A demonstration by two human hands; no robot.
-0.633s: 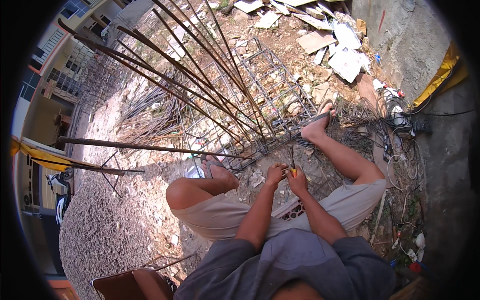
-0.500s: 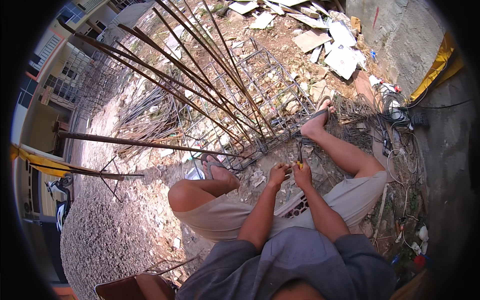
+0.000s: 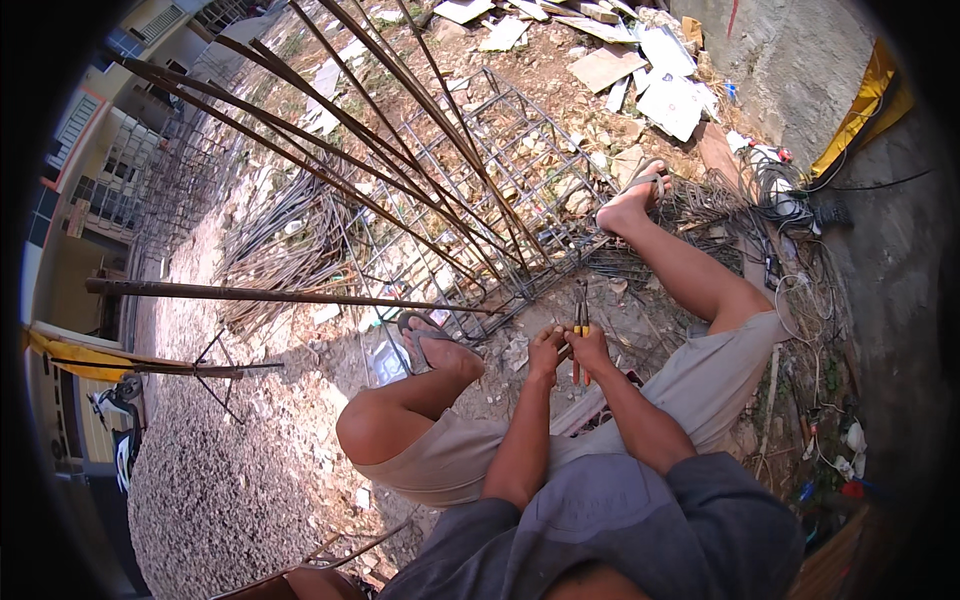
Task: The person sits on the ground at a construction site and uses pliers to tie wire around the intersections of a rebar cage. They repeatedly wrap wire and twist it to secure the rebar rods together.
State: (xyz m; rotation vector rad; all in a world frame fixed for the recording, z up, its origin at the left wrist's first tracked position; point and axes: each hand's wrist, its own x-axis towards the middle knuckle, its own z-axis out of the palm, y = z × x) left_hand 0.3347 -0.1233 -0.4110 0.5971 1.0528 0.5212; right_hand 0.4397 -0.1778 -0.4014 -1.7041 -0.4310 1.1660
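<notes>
My right hand (image 3: 591, 347) is wrapped round a pair of pliers (image 3: 582, 308) with yellow-orange handles. Their dark jaws point away from me, and the handle ends show below my fingers. Right beside it, my left hand (image 3: 545, 352) is closed, with the fingers curled against the pliers' side; what they pinch is too small to make out. Both hands are low between my spread legs. Ahead of them lies a steel rebar cage (image 3: 530, 285) of tied bars and rings.
Long rusty rebars (image 3: 400, 160) slant up over the cage. Another long bar (image 3: 260, 291) reaches left. Loose rods (image 3: 290, 235) lie beyond on rubble. Tangled cables (image 3: 790, 205) and broken boards (image 3: 670, 105) are at the right by a concrete wall (image 3: 790, 60). A gravel heap (image 3: 220, 480) spreads left.
The pliers have turned more upright, and their handles now show below my right hand. My hands have come slightly lower and closer together. The whole view has shifted a little.
</notes>
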